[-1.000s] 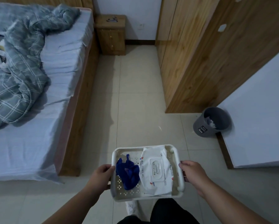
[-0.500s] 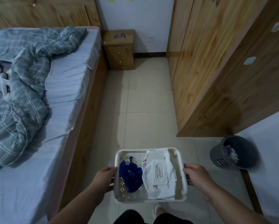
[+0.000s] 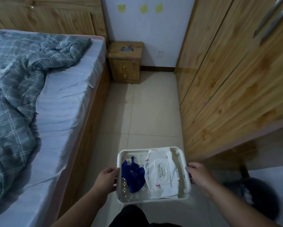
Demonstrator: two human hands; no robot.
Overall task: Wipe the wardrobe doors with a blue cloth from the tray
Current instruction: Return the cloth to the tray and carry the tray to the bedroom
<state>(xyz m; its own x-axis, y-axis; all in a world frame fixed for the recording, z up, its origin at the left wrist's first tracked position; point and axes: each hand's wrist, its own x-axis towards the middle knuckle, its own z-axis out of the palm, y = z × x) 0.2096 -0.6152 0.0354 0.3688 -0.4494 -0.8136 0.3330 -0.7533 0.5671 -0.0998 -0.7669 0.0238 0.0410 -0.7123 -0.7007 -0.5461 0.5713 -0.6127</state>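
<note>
I carry a white perforated tray [image 3: 134, 151] in front of me at waist height. My left hand [image 3: 107, 178] grips its left side and my right hand [image 3: 199, 175] grips its right side. Inside the tray a crumpled blue cloth [image 3: 133, 175] lies on the left and a white pack of wet wipes [image 3: 163, 172] lies on the right. The wooden wardrobe doors [image 3: 222, 82] fill the right side of the view, with metal handles [image 3: 272, 18] near the top right.
A bed [image 3: 60, 112] with a grey checked quilt [image 3: 18, 89] runs along the left. A wooden bedside cabinet [image 3: 124, 63] stands at the far wall. A tiled floor aisle [image 3: 145, 108] lies between bed and wardrobe. A dark bin [image 3: 258, 199] sits blurred at the lower right.
The view has tilted up and moved forward along the aisle. The wardrobe is nearer on the right, and the bin has slid to the lower right edge. Both hands still hold the tray.
</note>
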